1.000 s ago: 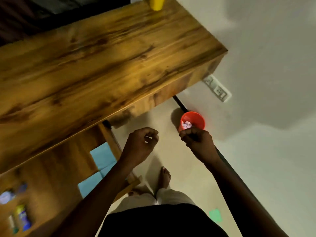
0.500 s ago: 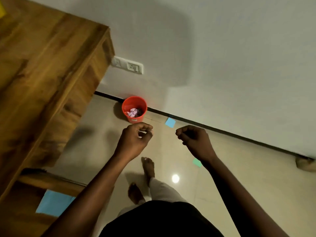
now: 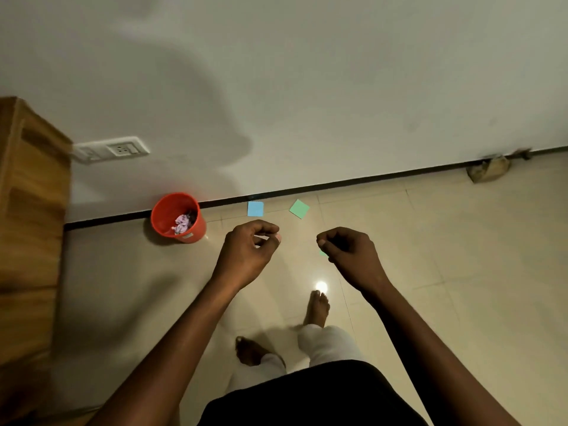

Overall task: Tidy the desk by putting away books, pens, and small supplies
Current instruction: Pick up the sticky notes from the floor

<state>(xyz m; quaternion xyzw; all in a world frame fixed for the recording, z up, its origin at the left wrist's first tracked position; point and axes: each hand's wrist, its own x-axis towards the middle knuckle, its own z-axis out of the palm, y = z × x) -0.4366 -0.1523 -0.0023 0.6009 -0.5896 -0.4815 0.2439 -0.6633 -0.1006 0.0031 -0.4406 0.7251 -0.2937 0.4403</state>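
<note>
My left hand (image 3: 249, 250) and my right hand (image 3: 349, 252) hover side by side over the floor, fingers curled, and I see nothing held in either. On the tiles beyond them, by the wall, lie a blue sticky note (image 3: 255, 209) and a green sticky note (image 3: 299, 208). A sliver of another green note (image 3: 322, 253) peeks out beside my right hand. A red bin (image 3: 178, 218) holding crumpled paper stands against the wall, to the left of my left hand.
The wooden desk's side (image 3: 30, 226) fills the left edge. A wall socket (image 3: 123, 148) sits above the bin. A brownish lump (image 3: 488, 170) lies by the skirting at far right. My bare feet (image 3: 316, 309) stand on beige tiles.
The view has swung right, away from the desk top toward the wall and floor. The notes on the floor have come into view. Both hands keep their curled pose.
</note>
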